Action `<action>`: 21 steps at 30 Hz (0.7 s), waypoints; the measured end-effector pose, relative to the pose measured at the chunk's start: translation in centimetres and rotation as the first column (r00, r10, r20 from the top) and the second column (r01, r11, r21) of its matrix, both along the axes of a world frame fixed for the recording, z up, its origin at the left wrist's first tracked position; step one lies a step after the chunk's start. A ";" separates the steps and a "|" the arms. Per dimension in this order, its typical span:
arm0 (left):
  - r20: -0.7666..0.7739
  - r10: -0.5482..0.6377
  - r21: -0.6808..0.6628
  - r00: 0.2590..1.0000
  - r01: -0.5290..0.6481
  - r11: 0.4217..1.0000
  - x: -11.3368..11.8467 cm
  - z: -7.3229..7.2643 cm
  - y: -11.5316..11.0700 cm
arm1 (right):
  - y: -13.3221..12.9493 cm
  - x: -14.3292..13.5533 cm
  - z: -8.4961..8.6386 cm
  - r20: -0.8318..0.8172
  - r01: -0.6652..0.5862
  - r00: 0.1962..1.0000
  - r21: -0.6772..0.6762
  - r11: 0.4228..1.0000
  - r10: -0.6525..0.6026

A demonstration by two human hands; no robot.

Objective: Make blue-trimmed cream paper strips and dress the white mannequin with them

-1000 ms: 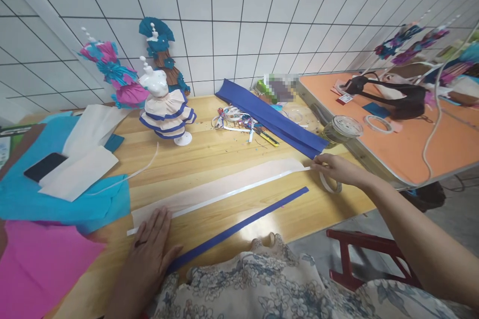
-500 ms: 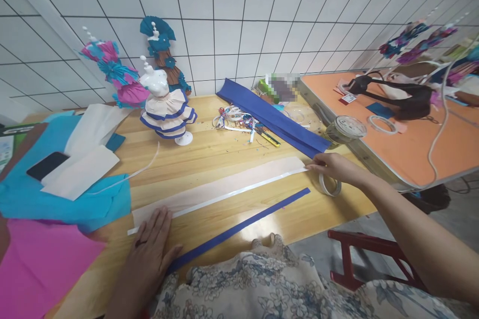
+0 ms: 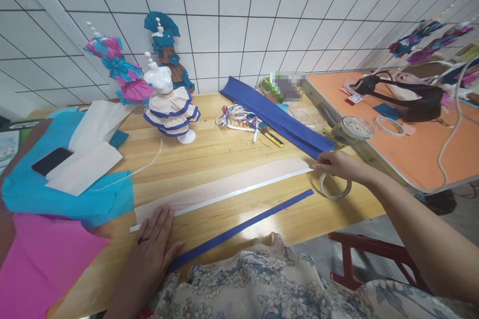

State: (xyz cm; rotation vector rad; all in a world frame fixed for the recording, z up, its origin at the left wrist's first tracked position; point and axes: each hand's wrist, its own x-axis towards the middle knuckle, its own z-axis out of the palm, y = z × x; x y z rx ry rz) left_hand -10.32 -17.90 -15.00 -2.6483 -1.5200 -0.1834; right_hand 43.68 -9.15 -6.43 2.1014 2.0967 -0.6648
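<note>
Pressing flat on the wooden counter (image 3: 224,147), the left hand (image 3: 149,254) lies palm down, fingers spread, near the front edge; its fingertips rest on the near end of a long pale paper strip (image 3: 220,187). The strip runs diagonally across the counter toward the right edge, with a narrow white tape line (image 3: 239,193) along its front margin. At the far end, the right hand (image 3: 337,164) has its fingers drawn together, pinching the tape end at the strip's corner; a tape roll (image 3: 335,187) hangs just under the palm, touching the counter near the right edge. Whether the fingers pass through the roll cannot be told.

A thin blue paper strip (image 3: 243,227) lies parallel, closer to the front edge; its near end is touching the left thumb side.

Behind: folded blue sheet (image 3: 277,117) toward the back right corner, a yellow-handled cutter (image 3: 271,137) just beside it, tape scraps (image 3: 235,115), a glass jar (image 3: 350,131) at the right edge. White dress mannequin (image 3: 170,107) mid-back. Left edge: cyan sheet (image 3: 67,194), pink sheet (image 3: 41,264), a dark phone (image 3: 52,160).
</note>
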 end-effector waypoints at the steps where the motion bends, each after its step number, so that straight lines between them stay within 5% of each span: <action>1: 0.000 0.001 -0.001 1.000 -0.001 1.000 0.0 0.0 0.0 | 0.0 0.0 0.2 0.005 0.000 1.000 -0.009 1.000 0.000; 12: 0.043 0.009 0.019 0.999 -0.010 1.000 0.3 0.2 0.0 | -0.3 -1.9 3.0 0.052 -0.017 0.998 -0.002 1.000 0.017; 21: 0.036 0.000 0.052 0.999 -0.002 0.999 0.3 0.3 0.2 | -0.8 0.8 3.8 0.161 -0.002 0.987 0.151 0.989 -0.023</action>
